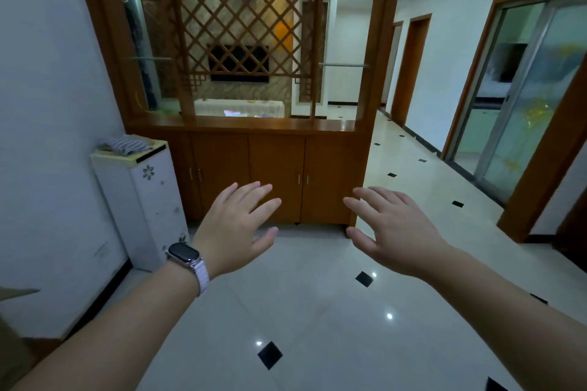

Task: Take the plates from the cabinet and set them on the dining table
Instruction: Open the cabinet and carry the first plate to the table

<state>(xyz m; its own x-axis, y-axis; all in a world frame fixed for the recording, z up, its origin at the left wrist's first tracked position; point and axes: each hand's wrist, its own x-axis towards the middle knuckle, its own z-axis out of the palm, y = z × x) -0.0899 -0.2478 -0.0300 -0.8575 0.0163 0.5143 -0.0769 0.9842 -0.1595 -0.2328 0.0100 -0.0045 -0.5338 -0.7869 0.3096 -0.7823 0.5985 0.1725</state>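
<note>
Spread, holding nothing: L hand (pixel 236 225) & R hand (pixel 389 228). Shut wooden cabinet (pixel 276 165) ahead of both, no contact. Step closer, pinch door handles (pixel 302 179) up between both hands, pull slow.

You face a reddish-brown cabinet (pixel 276 174) under a matching lattice (pixel 244 19) of criss-cross diamonds. The floor (pixel 301 311) is glossy white with small black diamonds. The white stand (pixel 152 203) bears grey flowers; its cloth (pixel 127 144) is grey-striped. Your watch (pixel 185 259) has a black face and lilac band.
</note>
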